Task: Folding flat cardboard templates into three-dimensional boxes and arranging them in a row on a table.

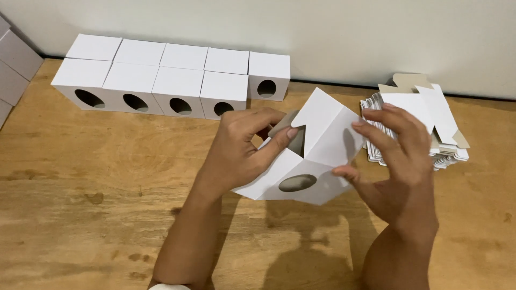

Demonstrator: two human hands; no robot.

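Centre frame: both hands hold a half-folded white cardboard box with an oval cut-out (303,161) above the wooden table (107,204). Left hand (242,156) pinches a grey-backed flap at the box's open top, thumb pressing it inward. Right hand (398,161) grips the right panel, fingers spread on the white face. Best handling, judged: keep creases square and support the side panel while the flap tucks. Finished white cubes (172,80) line the upper left; flat blanks stack (419,126) right.
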